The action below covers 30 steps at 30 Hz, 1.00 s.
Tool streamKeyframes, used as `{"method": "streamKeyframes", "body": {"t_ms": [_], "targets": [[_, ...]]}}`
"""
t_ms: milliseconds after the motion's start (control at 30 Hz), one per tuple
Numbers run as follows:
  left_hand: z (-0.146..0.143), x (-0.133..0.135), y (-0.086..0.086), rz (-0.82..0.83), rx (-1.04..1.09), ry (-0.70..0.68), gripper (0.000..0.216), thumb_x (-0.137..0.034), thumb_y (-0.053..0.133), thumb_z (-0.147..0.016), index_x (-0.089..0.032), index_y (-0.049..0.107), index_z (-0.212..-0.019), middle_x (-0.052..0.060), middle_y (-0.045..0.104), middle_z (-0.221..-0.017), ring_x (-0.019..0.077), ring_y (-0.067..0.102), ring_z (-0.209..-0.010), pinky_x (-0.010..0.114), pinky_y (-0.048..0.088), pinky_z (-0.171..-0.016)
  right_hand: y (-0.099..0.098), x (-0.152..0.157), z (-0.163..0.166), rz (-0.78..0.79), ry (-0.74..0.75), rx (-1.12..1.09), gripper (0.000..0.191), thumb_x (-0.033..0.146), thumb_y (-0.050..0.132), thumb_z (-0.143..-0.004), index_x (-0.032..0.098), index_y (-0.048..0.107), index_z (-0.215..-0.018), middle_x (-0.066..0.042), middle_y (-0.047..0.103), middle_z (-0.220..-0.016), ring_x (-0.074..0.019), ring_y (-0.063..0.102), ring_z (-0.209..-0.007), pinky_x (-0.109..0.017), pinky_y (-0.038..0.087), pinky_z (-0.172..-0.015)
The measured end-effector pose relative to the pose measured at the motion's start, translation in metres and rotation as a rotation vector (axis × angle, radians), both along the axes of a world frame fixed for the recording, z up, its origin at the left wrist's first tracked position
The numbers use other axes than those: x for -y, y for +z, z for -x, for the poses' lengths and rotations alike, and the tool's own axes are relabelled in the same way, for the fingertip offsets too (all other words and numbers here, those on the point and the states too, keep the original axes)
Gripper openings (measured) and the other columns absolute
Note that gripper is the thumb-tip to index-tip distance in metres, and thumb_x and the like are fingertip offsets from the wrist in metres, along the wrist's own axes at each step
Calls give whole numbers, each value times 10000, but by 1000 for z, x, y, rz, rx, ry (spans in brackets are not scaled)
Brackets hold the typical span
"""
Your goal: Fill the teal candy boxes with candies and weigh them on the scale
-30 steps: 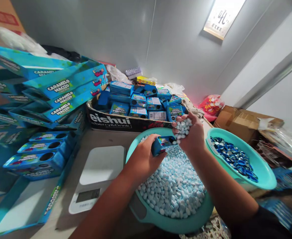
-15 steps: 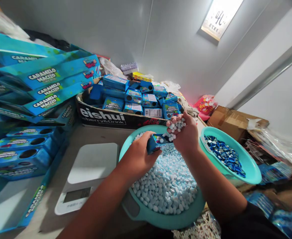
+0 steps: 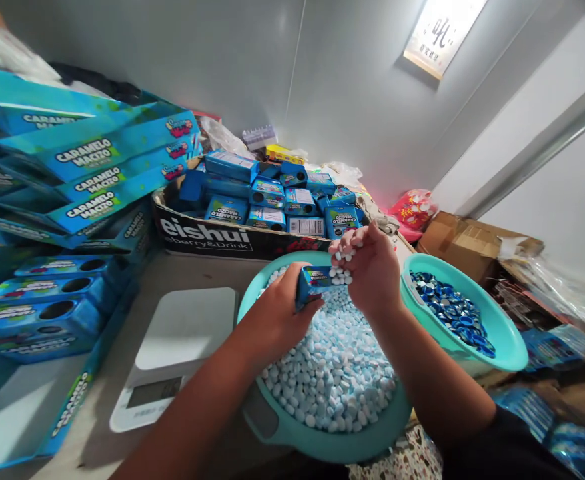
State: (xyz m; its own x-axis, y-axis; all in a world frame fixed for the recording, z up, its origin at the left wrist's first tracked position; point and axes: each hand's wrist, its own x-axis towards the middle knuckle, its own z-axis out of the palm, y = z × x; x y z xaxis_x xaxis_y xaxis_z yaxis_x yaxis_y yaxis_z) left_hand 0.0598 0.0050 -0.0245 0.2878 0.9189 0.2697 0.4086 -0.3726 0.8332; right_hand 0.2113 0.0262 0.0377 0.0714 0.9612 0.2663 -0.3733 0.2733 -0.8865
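Note:
My left hand [image 3: 281,310] grips a small blue candy box [image 3: 315,280], tilted with its end facing my right hand. Cupped close beside it, my right hand [image 3: 376,273] holds white candies [image 3: 342,273], some of them at the box's end. Both hands are over a turquoise basin [image 3: 342,452] filled with loose white and pale blue candies [image 3: 330,373]. The inside of the small box is hidden from me.
Left of the basin lies a white scale [image 3: 187,327]. Behind is a cardboard tray [image 3: 262,252] of blue boxes [image 3: 267,192]. Display cartons [image 3: 87,157] are stacked at left, above boxes with round holes [image 3: 47,313]. A second basin [image 3: 512,347] holds blue caps [image 3: 450,313].
Fewer candies show in my right hand, and those left have slid toward the box. The right hand has tipped slightly; the left hand still grips the box in nearly the same place.

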Motion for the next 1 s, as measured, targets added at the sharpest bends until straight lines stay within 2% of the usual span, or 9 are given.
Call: {"method": "streamKeyframes", "body": {"t_ms": [233, 467, 667, 800, 1000], "targets": [[4, -2, 2, 63, 148, -81, 460, -325, 737, -778, -276, 580, -1208, 10, 704, -1098, 238, 668, -967, 354, 517, -827, 7, 8, 1, 8, -32, 46, 378, 485, 559, -900, 211, 485, -650, 20, 436, -617, -151, 577, -668, -226, 420, -527], [4, -2, 3, 23, 136, -59, 505, -332, 768, -747, -262, 613, -1222, 31, 706, -1164, 267, 666, -1029, 372, 533, -856, 5, 7, 0, -31, 14, -3, 360, 455, 614, -893, 205, 549, -643, 17, 482, -593, -144, 574, -656, -231, 414, -539], [5, -2, 0, 92, 190, -134, 579, -369, 779, -742, -277, 576, -1277, 25, 696, -1194, 262, 668, -1038, 373, 540, -862, 2, 5, -1, -51, 40, 8, 406, 518, 686, -849, 201, 553, -631, 16, 511, -572, -143, 562, -616, -233, 405, -524], [4, -3, 1, 45, 131, -48, 530, -360, 744, -770, -277, 578, -1267, 30, 697, -1184, 265, 666, -1028, 388, 527, -856, -2, 3, 1, -94, 40, 1, 372, 489, 692, -841, 201, 581, -633, 15, 525, -572, -143, 570, -623, -241, 428, -556], [4, 2, 6, -80, 26, -39, 432, -345, 702, -796, -263, 587, -1204, 9, 712, -1051, 245, 660, -938, 363, 505, -784, -3, 4, 1, -121, 51, 48, 391, 501, 671, -871, 198, 588, -638, 8, 527, -592, -149, 570, -629, -235, 408, -513]]}}
